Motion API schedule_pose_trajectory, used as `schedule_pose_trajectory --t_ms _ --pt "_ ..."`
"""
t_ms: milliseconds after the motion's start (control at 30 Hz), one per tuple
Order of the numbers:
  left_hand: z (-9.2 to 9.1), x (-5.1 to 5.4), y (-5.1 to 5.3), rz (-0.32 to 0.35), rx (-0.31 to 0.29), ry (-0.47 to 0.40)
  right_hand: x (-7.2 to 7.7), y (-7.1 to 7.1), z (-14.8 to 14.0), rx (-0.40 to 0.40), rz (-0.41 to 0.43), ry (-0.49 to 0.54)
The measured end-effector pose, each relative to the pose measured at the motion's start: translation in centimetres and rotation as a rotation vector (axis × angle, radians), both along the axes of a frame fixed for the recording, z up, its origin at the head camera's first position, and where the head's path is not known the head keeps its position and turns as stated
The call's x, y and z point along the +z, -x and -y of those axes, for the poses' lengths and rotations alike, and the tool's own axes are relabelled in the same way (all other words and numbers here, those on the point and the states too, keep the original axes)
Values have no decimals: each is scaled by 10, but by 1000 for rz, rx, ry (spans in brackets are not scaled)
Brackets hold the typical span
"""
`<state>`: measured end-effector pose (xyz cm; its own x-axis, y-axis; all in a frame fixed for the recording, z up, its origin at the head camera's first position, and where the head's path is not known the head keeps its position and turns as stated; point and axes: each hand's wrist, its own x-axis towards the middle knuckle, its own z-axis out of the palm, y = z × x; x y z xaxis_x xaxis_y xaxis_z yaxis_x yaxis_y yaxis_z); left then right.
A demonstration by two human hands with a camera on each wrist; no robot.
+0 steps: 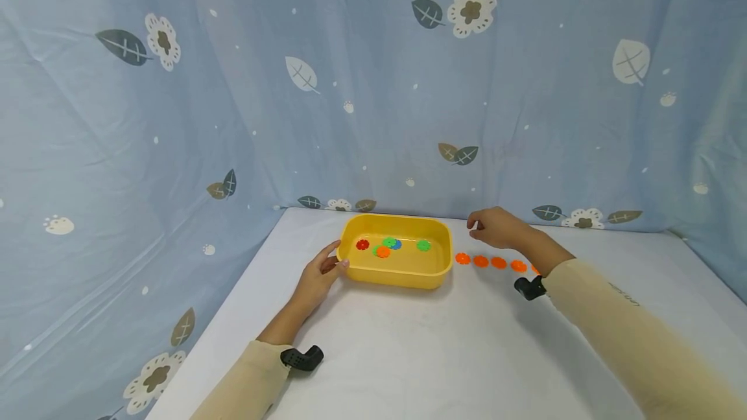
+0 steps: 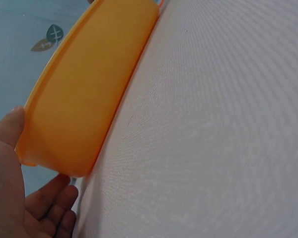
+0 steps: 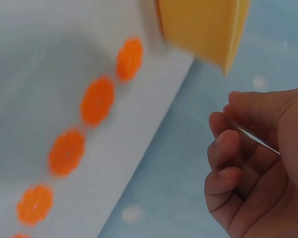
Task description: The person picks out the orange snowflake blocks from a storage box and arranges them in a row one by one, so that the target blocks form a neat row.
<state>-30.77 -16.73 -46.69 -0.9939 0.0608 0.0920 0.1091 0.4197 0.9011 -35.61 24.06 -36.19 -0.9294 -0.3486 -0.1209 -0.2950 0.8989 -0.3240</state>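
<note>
A yellow plastic basin [image 1: 403, 276] stands on the white table, with several flower-shaped discs inside: red [image 1: 362, 245], green [image 1: 423, 246], blue and orange [image 1: 382, 252]. My left hand [image 1: 318, 279] holds the basin's left end, its thumb on the rim and other fingers by the end wall, as the left wrist view shows. To the right of the basin runs a row of several orange flower discs [image 1: 481, 261]. Above and behind that row hovers my right hand [image 1: 496, 227], fingers loosely curled, thumb near the index finger; no object shows between them [image 3: 253, 163].
The white table [image 1: 403, 355] meets a blue patterned curtain [image 1: 373, 115] at its back and left edges. My right forearm and wrist strap [image 1: 530, 288] partly cover the right end of the orange row. Another strap [image 1: 302, 359] sits on my left wrist.
</note>
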Motion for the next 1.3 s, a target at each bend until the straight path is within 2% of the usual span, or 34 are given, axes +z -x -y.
schedule_pose_trajectory --t_ms 300,467,567,733,1000,1100,1300 --pt "0 -4 3 -13 0 -11 0 9 74 118 -38 0" --pt "-1 -6 3 -5 -1 -22 -13 16 106 211 -54 -26" --pt "-1 -5 4 -9 -6 -34 -20 16 122 246 -30 -22" --pt "-2 -2 3 -1 -22 -63 -33 16 146 234 16 -28" --pt "-5 10 -1 20 -39 -45 -49 16 172 195 -35 -95" --pt "-5 9 -1 12 -36 -56 -52 17 176 174 -49 -126" --pt "-2 0 3 -4 -28 -75 -57 20 180 132 -20 -132"
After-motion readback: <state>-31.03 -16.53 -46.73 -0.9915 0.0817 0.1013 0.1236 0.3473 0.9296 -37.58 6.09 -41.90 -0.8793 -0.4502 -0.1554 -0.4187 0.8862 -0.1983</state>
